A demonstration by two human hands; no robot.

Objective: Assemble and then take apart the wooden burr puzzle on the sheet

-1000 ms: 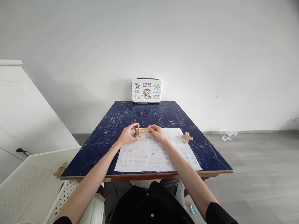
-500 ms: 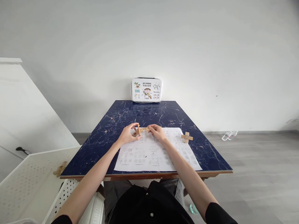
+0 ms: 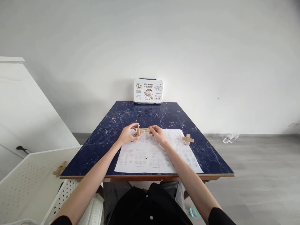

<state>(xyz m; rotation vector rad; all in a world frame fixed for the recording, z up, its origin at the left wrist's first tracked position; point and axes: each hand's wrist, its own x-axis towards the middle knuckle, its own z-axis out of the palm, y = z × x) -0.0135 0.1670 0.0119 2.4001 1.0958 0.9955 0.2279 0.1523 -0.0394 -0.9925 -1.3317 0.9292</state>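
A pale grey wall [image 3: 199, 62] fills the upper frame, and below it a dark blue marbled table [image 3: 103, 134] spreads across the centre, with a white printed case [image 3: 148, 91] upright at its far edge. Just above the frame's centre-bottom, over the upper part of a printed sheet [image 3: 140, 167], the left hand [image 3: 127, 134] grips a wooden bar [image 3: 138, 129] between thumb and fingers, its long axis nearly vertical in the frame. The right hand [image 3: 158, 134] pinches the right end of a notched wooden strip [image 3: 142, 130], which lies nearly level, pointing left towards the bar; whether they interlock I cannot tell. Right of centre, a wooden cross [image 3: 188, 139] rests at the sheet's edge.
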